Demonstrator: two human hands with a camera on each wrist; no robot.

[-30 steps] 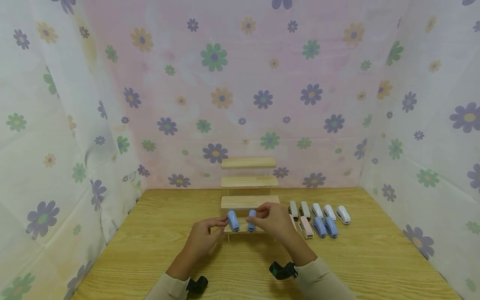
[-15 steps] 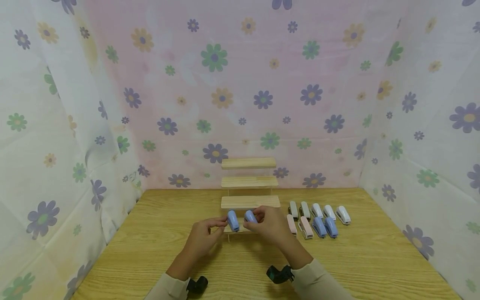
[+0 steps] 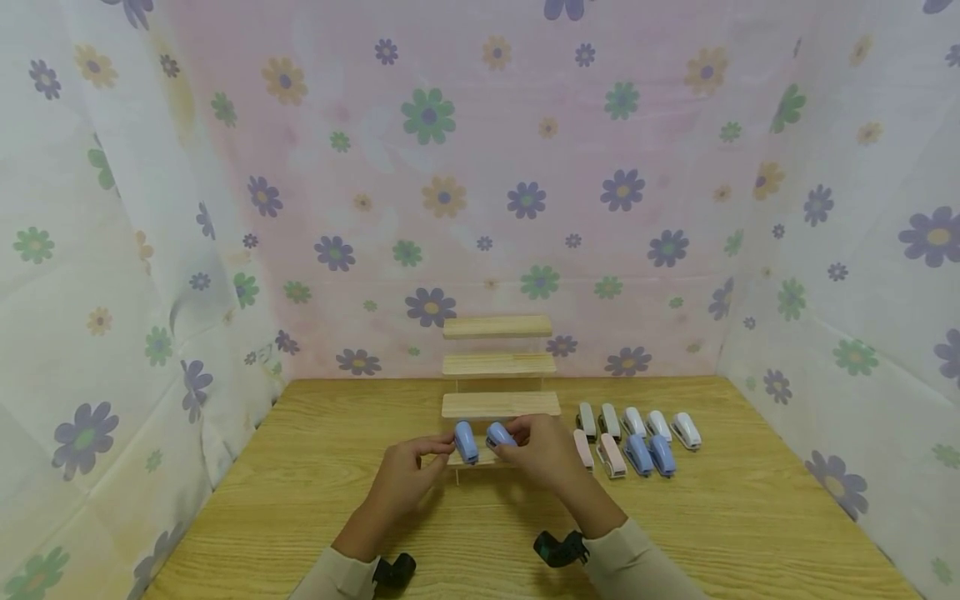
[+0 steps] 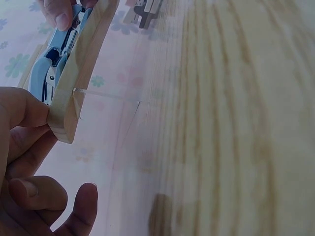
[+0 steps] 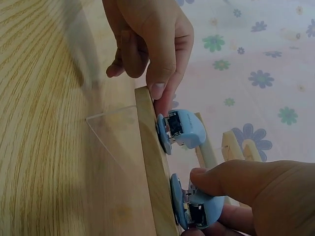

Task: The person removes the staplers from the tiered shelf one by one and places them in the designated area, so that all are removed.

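Two small blue staplers are at the lowest wooden shelf of a stepped stand. The left stapler (image 3: 466,442) stands on the shelf (image 5: 156,172) near its left end. My left hand (image 3: 403,477) grips that end with thumb and finger, its index fingertip close beside the left stapler. My right hand (image 3: 551,457) pinches the right stapler (image 3: 498,435) between thumb and fingers, tilted, at the shelf's right part. The right wrist view shows this right stapler (image 5: 205,209) low against the board; whether its whole base touches is hard to tell.
Three more wooden shelves, including the top shelf (image 3: 497,326), rise behind. On the table (image 3: 337,433) to the right stand several staplers: grey (image 3: 609,421), white (image 3: 686,429), pink (image 3: 611,454) and blue (image 3: 662,454). Flowered cloth (image 3: 480,167) surrounds the table.
The right stapler has turned from nearly straight to slanted and shifted slightly left, with my right hand following. My left hand and the left stapler have stayed in place.
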